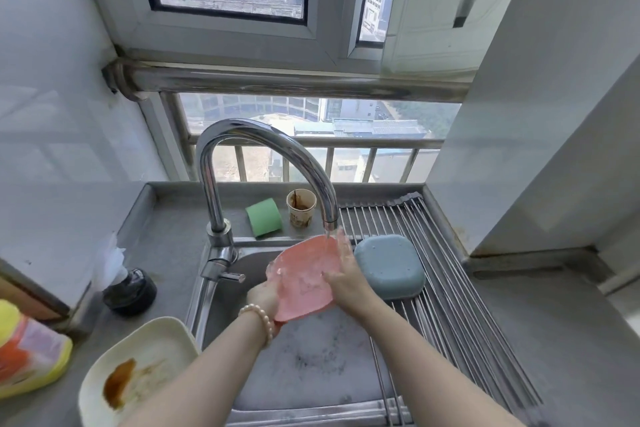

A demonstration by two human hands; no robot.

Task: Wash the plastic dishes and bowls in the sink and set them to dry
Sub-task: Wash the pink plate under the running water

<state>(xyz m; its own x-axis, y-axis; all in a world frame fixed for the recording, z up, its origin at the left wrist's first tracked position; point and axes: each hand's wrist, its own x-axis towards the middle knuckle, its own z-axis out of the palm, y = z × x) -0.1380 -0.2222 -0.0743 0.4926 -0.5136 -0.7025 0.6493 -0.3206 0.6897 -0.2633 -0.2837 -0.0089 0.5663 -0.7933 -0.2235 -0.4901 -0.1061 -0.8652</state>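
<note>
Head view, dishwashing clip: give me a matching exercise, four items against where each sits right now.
Items:
1. pink dish
2. blue bowl
3. white plate
4. paper cup

Places:
A. upside down on the drying rack
B. on the ledge behind the sink
C. held under the running tap
D. on the counter left of the sink, stained brown

Pairs: 1-C, 2-A, 3-D, 4-B

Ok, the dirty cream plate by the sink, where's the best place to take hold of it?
Pinch the cream plate by its raised rim at the edge nearest the sink, coming from the right. The rim there looks clean and overhangs the basin slightly, while the brown sauce smear sits toward the plate's left.
</note>
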